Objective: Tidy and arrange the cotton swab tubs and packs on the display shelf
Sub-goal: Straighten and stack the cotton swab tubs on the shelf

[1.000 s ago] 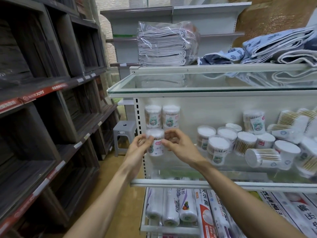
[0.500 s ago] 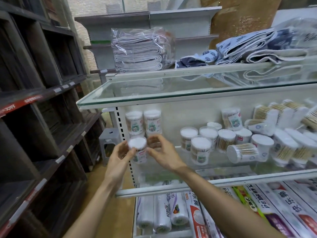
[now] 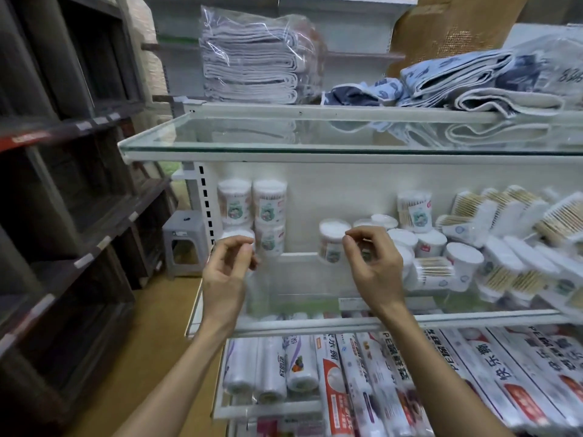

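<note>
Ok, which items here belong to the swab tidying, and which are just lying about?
Job: stacked swab tubs; loose tubs; tub on its side; swab packs; display shelf.
Lying about: bagged towels; folded cloths; plastic rolls; grey stool.

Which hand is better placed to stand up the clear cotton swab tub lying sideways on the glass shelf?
Probably right. The right hand sits empty beside the tipped clear swab tub; the left hand is over by the stacked tubs at the left end.
</note>
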